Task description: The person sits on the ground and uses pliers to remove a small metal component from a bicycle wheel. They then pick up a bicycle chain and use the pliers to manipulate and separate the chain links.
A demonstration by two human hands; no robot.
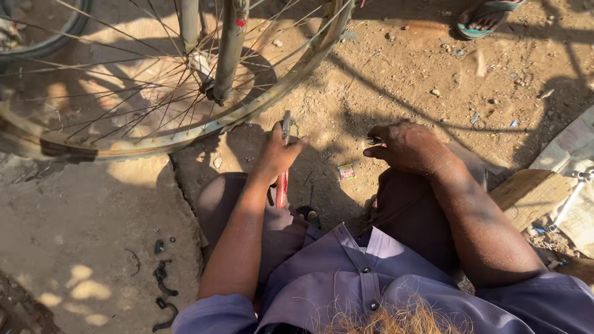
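My left hand (277, 152) grips a pair of pliers (284, 161) with red handles, jaws pointing up toward the rim of a bare bicycle wheel (272, 93). The wheel stands in a fork (228, 55) with thin spokes and no tyre. My right hand (405, 146) rests over my right knee, fingers curled around a small part that is mostly hidden. Both hands are apart from the rim. I sit low on the dirt ground in a purple shirt.
A second wheel (43, 34) shows at the top left. Black rubber scraps (162, 281) lie on a concrete slab at the lower left. A wooden block (529, 192) and metal part are at the right. Another person's sandalled foot (486, 18) is at the top right.
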